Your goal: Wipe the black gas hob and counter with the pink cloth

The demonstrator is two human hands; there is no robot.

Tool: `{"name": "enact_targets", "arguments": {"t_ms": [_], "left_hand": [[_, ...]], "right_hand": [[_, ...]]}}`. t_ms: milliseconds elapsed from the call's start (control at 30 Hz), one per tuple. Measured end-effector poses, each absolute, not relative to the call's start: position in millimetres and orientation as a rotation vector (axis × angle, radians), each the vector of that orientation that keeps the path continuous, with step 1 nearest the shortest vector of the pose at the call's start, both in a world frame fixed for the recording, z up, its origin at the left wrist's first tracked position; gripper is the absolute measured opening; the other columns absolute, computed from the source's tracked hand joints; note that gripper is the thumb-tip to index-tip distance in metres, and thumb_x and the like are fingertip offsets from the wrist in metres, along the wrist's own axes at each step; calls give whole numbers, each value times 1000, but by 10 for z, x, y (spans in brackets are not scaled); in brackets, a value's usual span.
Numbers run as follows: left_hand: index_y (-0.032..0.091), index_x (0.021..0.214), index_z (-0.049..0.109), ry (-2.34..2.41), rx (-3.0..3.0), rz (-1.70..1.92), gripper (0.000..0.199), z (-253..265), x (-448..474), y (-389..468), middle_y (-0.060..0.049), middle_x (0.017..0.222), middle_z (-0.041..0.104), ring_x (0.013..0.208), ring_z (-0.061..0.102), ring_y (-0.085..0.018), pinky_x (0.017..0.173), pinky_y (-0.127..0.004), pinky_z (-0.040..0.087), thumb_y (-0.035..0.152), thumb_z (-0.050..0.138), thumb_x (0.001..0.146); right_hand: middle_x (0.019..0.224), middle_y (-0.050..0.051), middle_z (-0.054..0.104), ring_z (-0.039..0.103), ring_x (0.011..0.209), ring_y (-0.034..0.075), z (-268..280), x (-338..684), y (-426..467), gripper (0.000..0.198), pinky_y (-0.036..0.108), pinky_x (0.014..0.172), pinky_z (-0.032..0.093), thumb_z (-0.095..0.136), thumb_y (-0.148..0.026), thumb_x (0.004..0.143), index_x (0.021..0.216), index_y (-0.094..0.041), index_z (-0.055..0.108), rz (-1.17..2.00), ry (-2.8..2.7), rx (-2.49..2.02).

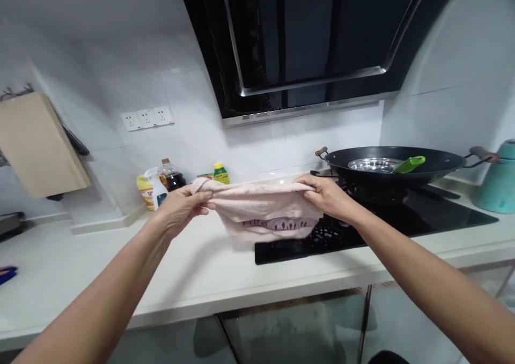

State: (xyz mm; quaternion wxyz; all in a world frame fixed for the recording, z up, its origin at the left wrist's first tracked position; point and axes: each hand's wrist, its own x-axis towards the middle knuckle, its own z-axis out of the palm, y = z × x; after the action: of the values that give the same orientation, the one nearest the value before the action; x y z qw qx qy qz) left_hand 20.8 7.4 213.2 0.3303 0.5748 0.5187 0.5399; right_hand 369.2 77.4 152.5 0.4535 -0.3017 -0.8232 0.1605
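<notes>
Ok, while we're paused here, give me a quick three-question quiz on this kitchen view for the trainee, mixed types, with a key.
1. Fill in: the left hand and right hand hold a ____ between them.
2. True or false: the wok stands on the hob.
3. What colour is the utensil handle seen inside the wok? A) red B) green C) blue

Key:
1. Cloth
2. True
3. B
</notes>
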Motion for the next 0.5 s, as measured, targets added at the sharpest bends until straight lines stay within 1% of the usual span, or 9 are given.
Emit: {"name": "enact_targets", "arguments": {"t_ms": [67, 133, 200, 233, 300, 367, 400, 433, 500], "left_hand": [[15, 83, 73, 1392, 1542, 1316, 31, 1904, 130, 69, -7, 81, 75, 76, 71, -20, 65, -27, 56, 33, 86, 62], [17, 87, 74, 1508, 1645, 1107, 33, 1586, -17, 16, -9, 89, 78, 85, 73, -25, 74, -34, 59, 41, 82, 65], [20, 90, 75, 1701, 1785, 833, 36, 1242, -210, -50, -10, 97, 79, 87, 74, -29, 77, -39, 59, 47, 77, 66], [22, 94, 75, 1844, 1821, 784, 41, 1087, -303, -76, -11, 106, 79, 87, 75, -30, 79, -40, 59, 47, 77, 62], [23, 107, 75, 1995, 1905, 734, 49, 848, -434, -100, -12, 118, 76, 94, 75, -31, 84, -41, 59, 51, 70, 67], [23, 118, 72, 2037, 1987, 746, 54, 705, -438, -81, -13, 126, 72, 105, 73, -32, 92, -43, 58, 56, 60, 77], [21, 122, 71, 2025, 2041, 758, 56, 655, -387, -58, -14, 129, 70, 112, 70, -32, 97, -44, 56, 57, 56, 81], [21, 126, 69, 1997, 2107, 770, 57, 609, -308, -29, -14, 134, 68, 120, 67, -32, 103, -45, 53, 56, 52, 85], [21, 133, 67, 1898, 2265, 772, 56, 503, -112, 39, -13, 144, 62, 134, 57, -30, 115, -46, 43, 52, 48, 91]], "right_hand": [[114, 4, 70, 62, 103, 20, 1323, 3681, 703, 39, 32, 91, 43, 48, -12, 81, 113, -22, 69, 322, -2104, -774], [114, 7, 70, 62, 104, 22, 1013, 3674, 577, 34, 35, 93, 44, 51, -17, 86, 114, -22, 70, 294, -2262, -797], [115, 8, 70, 62, 106, 25, 700, 3679, 441, 26, 39, 96, 44, 61, -32, 89, 111, -25, 73, 355, -2478, -790], [120, 9, 68, 60, 112, 27, 578, 3681, 387, 28, 41, 100, 42, 64, -41, 90, 112, -26, 73, 399, -2575, -799], [131, 10, 63, 55, 124, 29, 450, 3663, 333, 36, 46, 108, 37, 60, -52, 94, 118, -28, 72, 459, -2647, -880], [145, 12, 55, 46, 136, 30, 461, 3584, 367, 45, 50, 115, 29, 47, -55, 100, 131, -29, 66, 472, -2593, -1031], [152, 13, 49, 41, 142, 31, 494, 3510, 414, 50, 52, 118, 25, 41, -55, 101, 139, -28, 60, 478, -2559, -1097], [159, 14, 41, 34, 147, 33, 528, 3410, 475, 56, 55, 119, 21, 38, -57, 102, 147, -27, 52, 490, -2540, -1149], [169, 16, 20, 16, 154, 40, 559, 3138, 622, 70, 64, 120, 13, 35, -65, 100, 159, -27, 35, 533, -2549, -1215]]}}
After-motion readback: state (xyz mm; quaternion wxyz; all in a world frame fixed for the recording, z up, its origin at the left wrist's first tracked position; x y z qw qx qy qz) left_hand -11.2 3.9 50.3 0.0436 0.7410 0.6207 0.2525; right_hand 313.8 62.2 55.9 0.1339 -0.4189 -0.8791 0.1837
